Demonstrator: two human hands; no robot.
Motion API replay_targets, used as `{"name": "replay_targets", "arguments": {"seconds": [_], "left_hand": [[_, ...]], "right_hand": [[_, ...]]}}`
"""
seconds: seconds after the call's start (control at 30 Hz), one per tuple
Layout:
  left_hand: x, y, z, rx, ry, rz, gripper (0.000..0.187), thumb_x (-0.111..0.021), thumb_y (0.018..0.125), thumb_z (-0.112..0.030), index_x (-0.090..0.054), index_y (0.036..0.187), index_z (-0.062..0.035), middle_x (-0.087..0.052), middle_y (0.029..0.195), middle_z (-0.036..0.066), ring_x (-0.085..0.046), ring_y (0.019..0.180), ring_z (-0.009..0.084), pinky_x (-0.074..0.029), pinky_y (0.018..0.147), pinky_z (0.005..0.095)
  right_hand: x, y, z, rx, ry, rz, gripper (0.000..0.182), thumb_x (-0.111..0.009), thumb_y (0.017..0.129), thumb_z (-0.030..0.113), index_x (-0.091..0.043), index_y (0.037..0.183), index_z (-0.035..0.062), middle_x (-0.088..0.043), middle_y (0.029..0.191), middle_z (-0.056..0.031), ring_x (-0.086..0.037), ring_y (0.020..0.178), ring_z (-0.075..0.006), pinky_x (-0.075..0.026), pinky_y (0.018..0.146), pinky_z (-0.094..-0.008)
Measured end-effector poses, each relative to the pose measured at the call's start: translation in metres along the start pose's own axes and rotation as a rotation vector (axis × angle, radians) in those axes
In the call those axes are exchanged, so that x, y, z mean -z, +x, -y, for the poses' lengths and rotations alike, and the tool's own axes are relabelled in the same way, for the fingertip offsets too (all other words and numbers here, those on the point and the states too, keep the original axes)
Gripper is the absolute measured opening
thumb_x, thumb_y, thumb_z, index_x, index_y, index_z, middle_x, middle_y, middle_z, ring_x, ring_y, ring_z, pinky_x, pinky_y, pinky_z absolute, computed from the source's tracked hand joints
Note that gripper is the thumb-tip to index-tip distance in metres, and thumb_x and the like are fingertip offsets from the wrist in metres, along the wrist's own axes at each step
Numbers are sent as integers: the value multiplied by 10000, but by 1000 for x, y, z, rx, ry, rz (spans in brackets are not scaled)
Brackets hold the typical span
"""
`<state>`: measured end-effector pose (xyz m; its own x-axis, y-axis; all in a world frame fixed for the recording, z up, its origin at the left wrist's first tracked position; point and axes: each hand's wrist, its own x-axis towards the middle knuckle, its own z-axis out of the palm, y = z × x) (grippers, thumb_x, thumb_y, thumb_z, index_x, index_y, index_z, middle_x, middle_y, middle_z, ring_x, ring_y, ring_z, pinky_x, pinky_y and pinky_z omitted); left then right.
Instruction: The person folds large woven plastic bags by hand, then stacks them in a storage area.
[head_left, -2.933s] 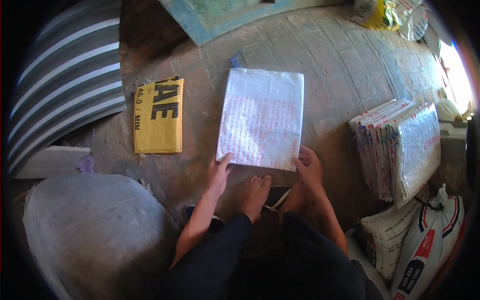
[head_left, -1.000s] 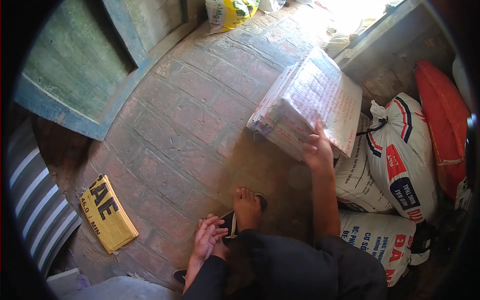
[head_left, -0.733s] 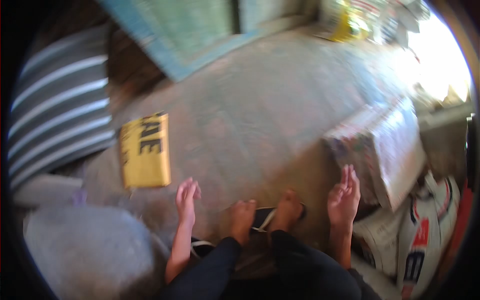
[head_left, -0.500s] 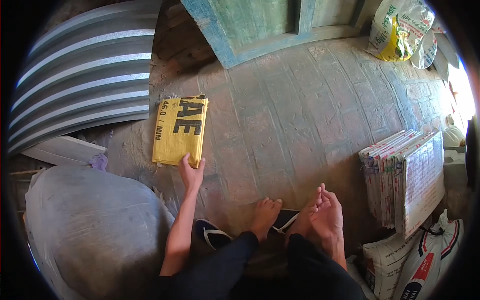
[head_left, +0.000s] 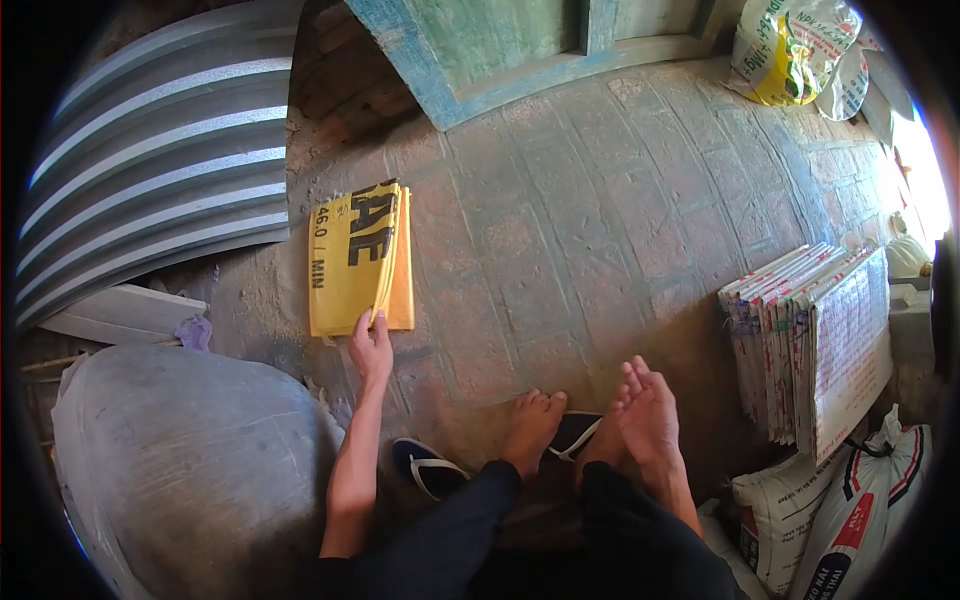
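A yellow folded sack with black lettering lies on the brick floor, left of centre. My left hand pinches the near right part of its top layer, which is lifted a little so that lower yellow layers show along the right side. Held in the air above my right leg, my right hand has its palm turned up and its fingers stretched out, with nothing in it. Below it are my bare feet, beside dark flip-flops with white straps.
Corrugated metal sheet stands at upper left, above a large grey rounded bundle. A blue-green wooden frame is at the top. Folded printed sacks stand stacked at right, near filled bags. Another printed sack sits at upper right.
My left hand has raised the yellow sack's top layer at its right edge, exposing layers beneath. My right hand's fingers have opened out from a closer grouping. The view has shifted slightly.
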<state>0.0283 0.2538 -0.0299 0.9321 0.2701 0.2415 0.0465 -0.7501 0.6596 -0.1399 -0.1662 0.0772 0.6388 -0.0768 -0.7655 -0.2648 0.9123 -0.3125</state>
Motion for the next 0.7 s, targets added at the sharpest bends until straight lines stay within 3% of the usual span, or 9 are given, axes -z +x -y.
{"name": "replay_targets", "arguments": {"seconds": [0.1, 0.17, 0.27, 0.3, 0.37, 0.47, 0.57, 0.7], "left_hand": [[1, -16, -61, -9, -109, 116, 298, -653, 954, -273, -679, 1076, -2, -722, 902, 177, -698, 844, 345, -533, 744, 418], [-7, -31, -97, 27, -118, 223, 296, -662, 952, -265, -686, 1090, -4, -708, 1032, 191, -679, 955, 343, -528, 797, 420], [-37, -50, -115, 131, -413, 378, 288, -646, 986, -253, -660, 1167, -31, -679, 956, 51, -592, 830, 113, -474, 748, 276], [-44, -56, -124, 171, -465, 379, 282, -626, 1001, -246, -676, 1128, 0, -664, 879, 31, -566, 801, 85, -461, 732, 254], [-55, -64, -139, 222, -674, 344, 282, -595, 1021, -238, -671, 1124, 13, -657, 871, 0, -550, 772, 65, -449, 699, 242], [-36, -72, -158, 254, -529, 486, 280, -579, 1032, -225, -662, 1157, 11, -655, 916, -20, -547, 787, 51, -446, 703, 228], [-28, -92, -182, 317, -896, 710, 294, -578, 1036, -230, -645, 1232, -22, -669, 1057, -6, -574, 925, 55, -451, 829, 214], [-10, -115, -194, 441, -1065, 1096, 322, -560, 1044, -274, -656, 1206, -13, -668, 1115, 22, -589, 1022, 88, -464, 910, 251]], "right_hand": [[-13, -3, -5, -30, -83, -12, 387, -565, 970, 253, -496, 1323, 108, -661, 1147, -26, -604, 878, -137, -495, 781, -314], [-5, 4, -8, -11, -123, 5, 411, -565, 971, 258, -477, 1339, 97, -646, 1209, -63, -612, 929, -169, -502, 825, -339], [-5, 8, -10, 4, -164, -17, 402, -570, 970, 265, -482, 1319, 87, -641, 1220, -84, -612, 948, -178, -501, 835, -341], [-4, 8, -10, 14, -175, -10, 394, -568, 972, 257, -483, 1316, 84, -639, 1230, -87, -614, 962, -180, -505, 837, -343], [-4, 7, -11, 31, -196, 5, 379, -566, 976, 241, -485, 1309, 80, -634, 1250, -94, -620, 990, -185, -513, 841, -347], [2, 13, -15, 78, -342, 51, 370, -556, 985, 207, -484, 1331, 98, -614, 1291, -99, -616, 1053, -198, -507, 903, -366], [12, 24, -28, 141, -539, 108, 442, -593, 983, 192, -452, 1380, 58, -550, 1394, -147, -591, 1185, -230, -535, 899, -357], [6, 22, -40, 156, -628, 237, 768, -736, 904, 285, -309, 1499, 56, -433, 1488, -176, -482, 1325, -269, -456, 1037, -398]]}}
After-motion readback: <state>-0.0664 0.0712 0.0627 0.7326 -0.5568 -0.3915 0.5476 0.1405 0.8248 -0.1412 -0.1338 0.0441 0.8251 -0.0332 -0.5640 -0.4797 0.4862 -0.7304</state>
